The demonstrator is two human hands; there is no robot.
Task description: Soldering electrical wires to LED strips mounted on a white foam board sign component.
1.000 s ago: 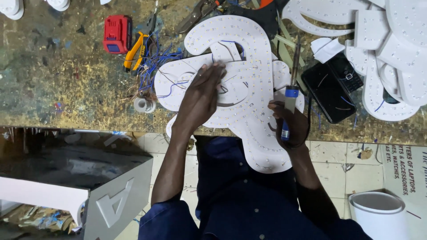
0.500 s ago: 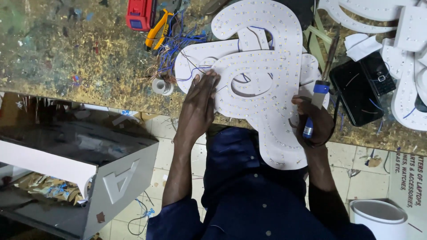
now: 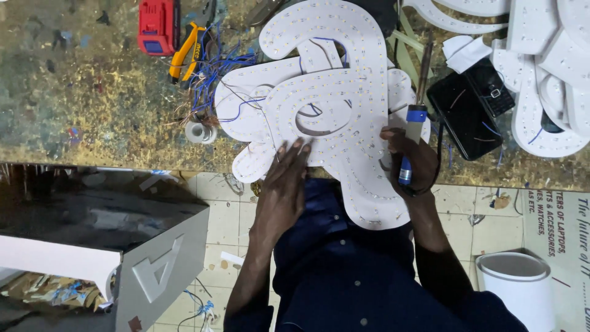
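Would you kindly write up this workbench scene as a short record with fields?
Left hand: left hand rests flat on the white curved sign panel dotted with small lights
Right hand: right hand grips the blue-handled soldering iron, tip pointing away
Panel position: overhangs the worn bench edge towards the person
Nearby: red battery pack, yellow-handled pliers, blue wires, tape roll, black phone

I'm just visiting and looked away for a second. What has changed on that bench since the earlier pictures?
The left hand has slid from the middle of the white curly sign panel back toward its near edge, fingers flat on it. The right hand still grips the blue-handled tool, upright as before. Nothing was picked up or let go. The red battery, yellow pliers and black phone lie where they were.
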